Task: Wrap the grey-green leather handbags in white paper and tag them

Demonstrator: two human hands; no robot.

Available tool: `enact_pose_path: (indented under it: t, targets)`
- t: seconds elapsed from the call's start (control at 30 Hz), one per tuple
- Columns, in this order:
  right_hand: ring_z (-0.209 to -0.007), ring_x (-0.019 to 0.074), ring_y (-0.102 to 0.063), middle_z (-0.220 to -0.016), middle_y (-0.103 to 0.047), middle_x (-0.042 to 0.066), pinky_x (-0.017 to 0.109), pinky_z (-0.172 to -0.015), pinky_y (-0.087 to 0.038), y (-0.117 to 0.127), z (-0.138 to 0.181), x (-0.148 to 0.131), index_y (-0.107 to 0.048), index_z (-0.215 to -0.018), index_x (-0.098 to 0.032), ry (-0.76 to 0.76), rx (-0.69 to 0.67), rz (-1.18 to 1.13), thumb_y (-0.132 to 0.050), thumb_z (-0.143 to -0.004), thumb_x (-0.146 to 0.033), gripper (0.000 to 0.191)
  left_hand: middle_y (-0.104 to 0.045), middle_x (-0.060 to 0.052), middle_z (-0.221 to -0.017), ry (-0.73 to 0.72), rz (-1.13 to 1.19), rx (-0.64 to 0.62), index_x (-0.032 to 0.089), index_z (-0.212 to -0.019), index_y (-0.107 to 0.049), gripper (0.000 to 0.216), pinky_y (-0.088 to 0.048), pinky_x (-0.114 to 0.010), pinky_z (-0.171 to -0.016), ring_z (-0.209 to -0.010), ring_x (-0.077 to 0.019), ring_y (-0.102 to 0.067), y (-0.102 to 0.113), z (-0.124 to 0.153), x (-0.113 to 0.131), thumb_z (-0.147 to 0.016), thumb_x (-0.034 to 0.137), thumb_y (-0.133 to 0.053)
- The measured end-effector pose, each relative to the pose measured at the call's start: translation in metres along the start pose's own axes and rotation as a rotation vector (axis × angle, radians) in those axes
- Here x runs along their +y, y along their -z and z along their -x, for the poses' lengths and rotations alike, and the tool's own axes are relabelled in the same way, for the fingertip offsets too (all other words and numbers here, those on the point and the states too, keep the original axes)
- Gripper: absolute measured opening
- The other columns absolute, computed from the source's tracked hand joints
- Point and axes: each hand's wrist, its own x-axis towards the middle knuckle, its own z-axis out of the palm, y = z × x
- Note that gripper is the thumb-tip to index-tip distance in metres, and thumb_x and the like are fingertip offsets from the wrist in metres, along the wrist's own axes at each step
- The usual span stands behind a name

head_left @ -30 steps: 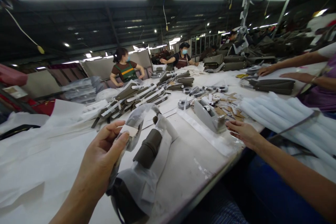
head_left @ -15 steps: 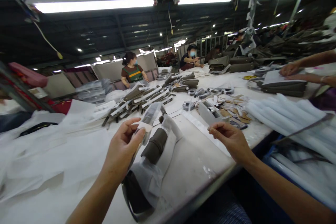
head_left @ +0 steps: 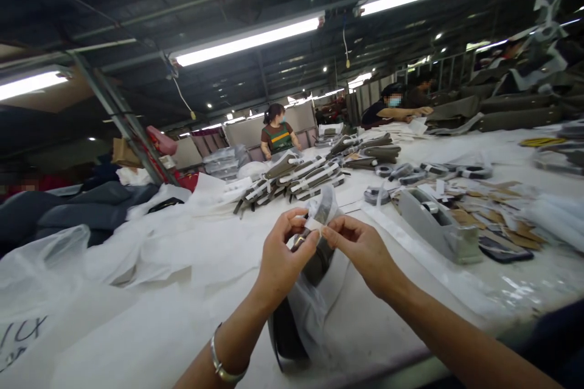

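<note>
My left hand is closed around a dark strap with translucent wrapping about it. A small white paper piece lies across the strap between thumb and fingers. Right beside it, my right hand pinches at the paper's edge, thumb and forefinger pressed together. Whatever is between those fingertips is too small to make out. The lower part of the strap hangs in a curve over the white tabletop. A grey tape dispenser stands to the right of my right hand.
Wrapped dark straps are piled ahead of my hands. Coiled bands and brown card scraps lie at the right. White sheets cover the left side. Beyond the table are a person in an apron and a masked person.
My right hand has moved left from beside the tape dispenser to the strap and meets my left hand at the white paper piece. The view has turned to the left.
</note>
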Motion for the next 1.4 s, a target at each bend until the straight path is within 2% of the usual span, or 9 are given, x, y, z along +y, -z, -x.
enact_pose_path:
  t: [0.13, 0.3, 0.6, 0.77, 0.9, 1.0, 1.17, 1.3, 1.4]
  targets:
    - [-0.066, 0.0134, -0.052, -0.068, -0.058, -0.002, 0.028, -0.064, -0.042, 0.004, -0.001, 0.004, -0.061, -0.075, -0.019, -0.018, -0.063, 0.002, -0.074, -0.079, -0.047, 0.031, -0.069, -0.004, -0.097, 0.026, 0.016, -0.029, 0.02, -0.121, -0.052, 0.041, -0.049, -0.03, -0.083, -0.089, -0.0173, -0.065, 0.003, 0.002, 0.002, -0.085, 0.032, -0.068]
    - [-0.078, 0.0171, -0.064, -0.078, -0.069, -0.003, 0.031, -0.076, -0.05, 0.01, 0.002, 0.008, -0.056, -0.104, -0.023, -0.01, -0.078, -0.08, -0.075, -0.077, -0.03, 0.033, -0.069, -0.004, -0.099, 0.052, -0.03, -0.038, 0.021, -0.121, -0.053, 0.043, -0.05, -0.031, -0.085, -0.091, -0.0183, -0.065, 0.002, 0.006, 0.004, -0.084, 0.034, -0.069]
    - [-0.075, 0.0198, -0.065, -0.078, -0.067, -0.003, 0.035, -0.074, -0.052, 0.003, 0.001, 0.014, -0.059, -0.096, -0.027, 0.062, -0.007, -0.03, -0.066, -0.075, -0.014, 0.026, -0.067, -0.005, -0.102, 0.065, -0.164, -0.002, 0.022, -0.117, -0.06, 0.046, -0.052, -0.029, -0.08, -0.088, -0.0187, -0.062, 0.002, 0.008, 0.0, -0.079, 0.047, -0.072]
    - [-0.073, 0.0173, -0.063, -0.076, -0.064, -0.003, 0.031, -0.069, -0.05, 0.004, -0.001, 0.007, -0.056, -0.081, -0.025, 0.095, 0.019, 0.119, -0.065, -0.073, -0.012, 0.017, -0.067, -0.004, -0.097, 0.05, -0.18, -0.005, 0.022, -0.112, -0.062, 0.042, -0.053, -0.028, -0.076, -0.084, -0.0182, -0.062, 0.002, 0.005, -0.002, -0.078, 0.044, -0.073]
    - [-0.074, 0.0181, -0.063, -0.08, -0.068, -0.002, 0.031, -0.07, -0.049, 0.007, -0.008, 0.004, -0.056, -0.084, -0.024, 0.11, 0.009, 0.185, -0.068, -0.075, -0.017, 0.016, -0.067, -0.003, -0.097, 0.042, -0.166, -0.058, 0.022, -0.111, -0.062, 0.035, -0.053, -0.028, -0.078, -0.084, -0.0175, -0.063, -0.003, 0.007, 0.006, -0.08, 0.037, -0.072]
    - [-0.082, 0.021, -0.066, -0.083, -0.069, -0.001, 0.036, -0.079, -0.052, 0.01, -0.011, 0.002, -0.057, -0.088, -0.024, 0.055, -0.022, 0.087, -0.072, -0.076, -0.025, 0.019, -0.067, -0.003, -0.096, 0.056, -0.123, -0.053, 0.022, -0.112, -0.061, 0.034, -0.053, -0.027, -0.079, -0.085, -0.0165, -0.064, -0.006, 0.005, 0.011, -0.082, 0.033, -0.07]
    - [-0.094, 0.022, -0.069, -0.09, -0.071, 0.002, 0.042, -0.097, -0.048, 0.007, 0.0, -0.007, -0.059, -0.102, -0.023, -0.198, -0.182, -0.361, -0.074, -0.08, -0.044, 0.034, -0.067, -0.004, -0.101, 0.11, -0.119, -0.01, 0.022, -0.111, -0.061, 0.036, -0.054, -0.027, -0.073, -0.079, -0.0157, -0.065, 0.0, 0.002, 0.006, -0.081, 0.039, -0.071]
    - [-0.102, 0.0225, -0.067, -0.099, -0.071, 0.003, 0.04, -0.096, -0.05, -0.007, 0.003, -0.007, -0.059, -0.108, -0.023, -0.229, -0.12, -0.48, -0.083, -0.072, -0.042, 0.047, -0.066, -0.006, -0.106, 0.069, -0.193, -0.001, 0.023, -0.11, -0.063, 0.039, -0.056, -0.029, -0.079, -0.085, -0.0189, -0.066, 0.004, 0.004, -0.001, -0.077, 0.042, -0.075]
    - [-0.101, 0.023, -0.067, -0.099, -0.071, 0.003, 0.038, -0.093, -0.052, -0.015, -0.004, -0.002, -0.06, -0.107, -0.024, -0.242, -0.051, -0.478, -0.087, -0.067, -0.04, 0.051, -0.067, -0.005, -0.111, 0.134, -0.19, -0.002, 0.025, -0.113, -0.063, 0.044, -0.056, -0.03, -0.085, -0.092, -0.0212, -0.067, 0.004, 0.008, 0.004, -0.077, 0.048, -0.074]
